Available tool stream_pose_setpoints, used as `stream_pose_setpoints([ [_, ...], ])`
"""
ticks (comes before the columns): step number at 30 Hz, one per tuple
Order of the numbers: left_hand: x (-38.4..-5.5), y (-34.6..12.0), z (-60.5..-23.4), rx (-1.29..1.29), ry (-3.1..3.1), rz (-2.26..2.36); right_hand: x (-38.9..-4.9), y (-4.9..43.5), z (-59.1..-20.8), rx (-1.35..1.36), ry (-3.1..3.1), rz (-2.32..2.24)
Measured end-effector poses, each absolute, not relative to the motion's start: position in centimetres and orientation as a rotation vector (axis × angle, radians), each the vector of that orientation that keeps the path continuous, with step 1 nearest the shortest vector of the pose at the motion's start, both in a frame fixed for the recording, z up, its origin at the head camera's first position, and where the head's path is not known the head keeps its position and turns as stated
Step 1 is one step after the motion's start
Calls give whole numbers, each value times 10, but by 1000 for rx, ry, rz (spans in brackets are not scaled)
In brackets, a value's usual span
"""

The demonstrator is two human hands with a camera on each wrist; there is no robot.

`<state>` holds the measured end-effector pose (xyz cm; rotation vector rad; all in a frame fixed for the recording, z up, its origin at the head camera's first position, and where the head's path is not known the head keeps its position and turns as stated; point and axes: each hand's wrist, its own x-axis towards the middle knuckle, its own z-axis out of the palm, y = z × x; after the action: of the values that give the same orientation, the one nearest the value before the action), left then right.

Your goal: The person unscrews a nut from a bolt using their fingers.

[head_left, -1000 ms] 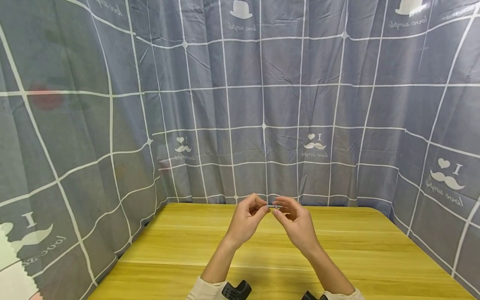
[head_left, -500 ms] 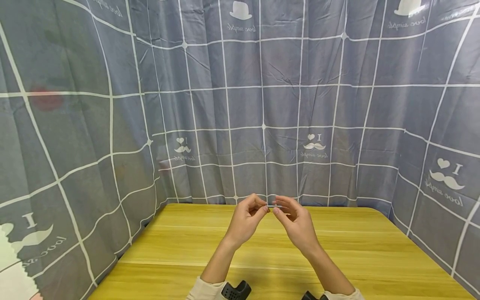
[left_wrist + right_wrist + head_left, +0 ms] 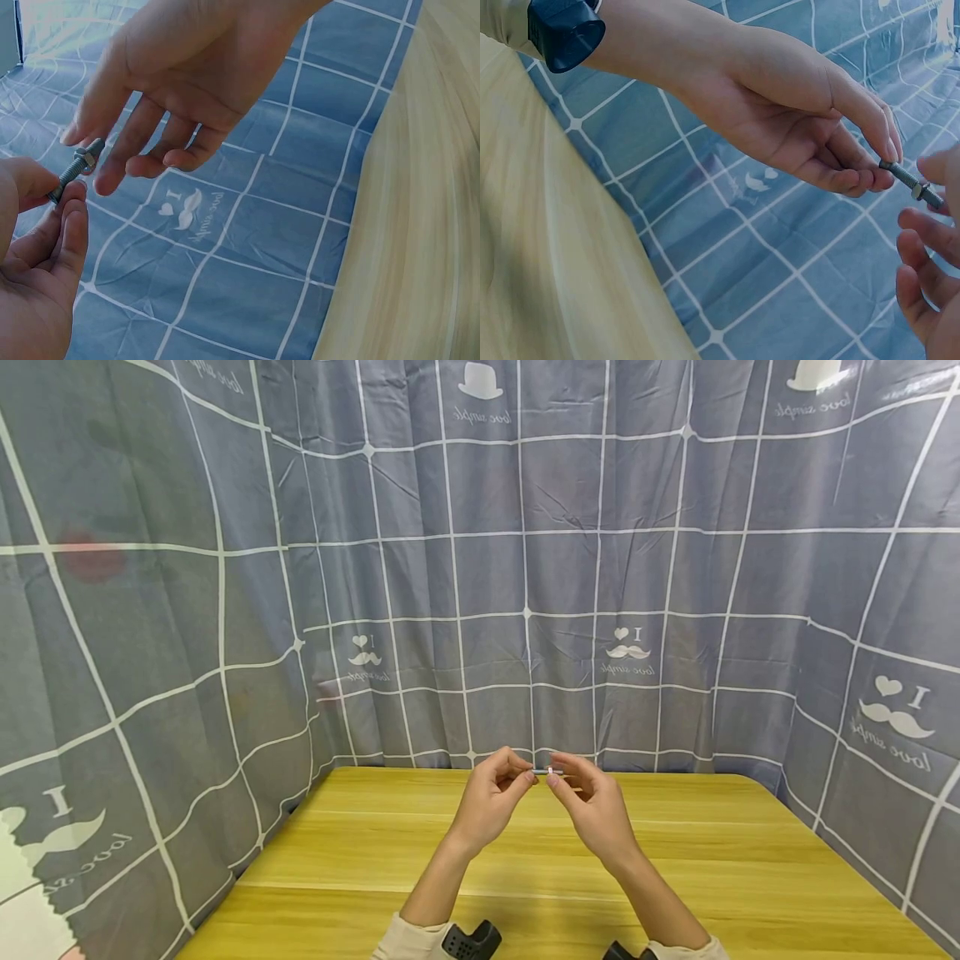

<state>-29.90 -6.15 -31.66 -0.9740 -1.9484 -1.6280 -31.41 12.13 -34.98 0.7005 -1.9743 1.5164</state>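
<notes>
My left hand (image 3: 487,797) pinches the head end of a grey metal bolt (image 3: 902,176) between thumb and fingertips. The threaded shaft points across toward my right hand (image 3: 596,810). Partway along the shaft sits a hex nut (image 3: 85,157), with a bit of thread showing beyond it. My right thumb and fingers lie on either side of the nut, with small gaps visible around it in both wrist views. The left fingertips hide most of the bolt's head.
Below the hands is a yellow wood-grain table (image 3: 360,860). A grey curtain (image 3: 570,568) with white grid lines surrounds it at the back and sides. Black wrist devices (image 3: 472,941) are strapped over light sleeves.
The right fingertips have shifted slightly around the nut, which now catches a bright glint. The left hand stays on the bolt, and both arms hold nearly the same place.
</notes>
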Motion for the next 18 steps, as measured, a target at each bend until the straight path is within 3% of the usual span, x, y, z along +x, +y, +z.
stream_pose_setpoints([
  [7, -324, -61, -336, -977, -1952, -1602, -314, 121, -350, 705, -1966, 1494],
  [18, -328, -63, -339, -996, -1936, -1601, -314, 121, -350, 710, -1964, 1513],
])
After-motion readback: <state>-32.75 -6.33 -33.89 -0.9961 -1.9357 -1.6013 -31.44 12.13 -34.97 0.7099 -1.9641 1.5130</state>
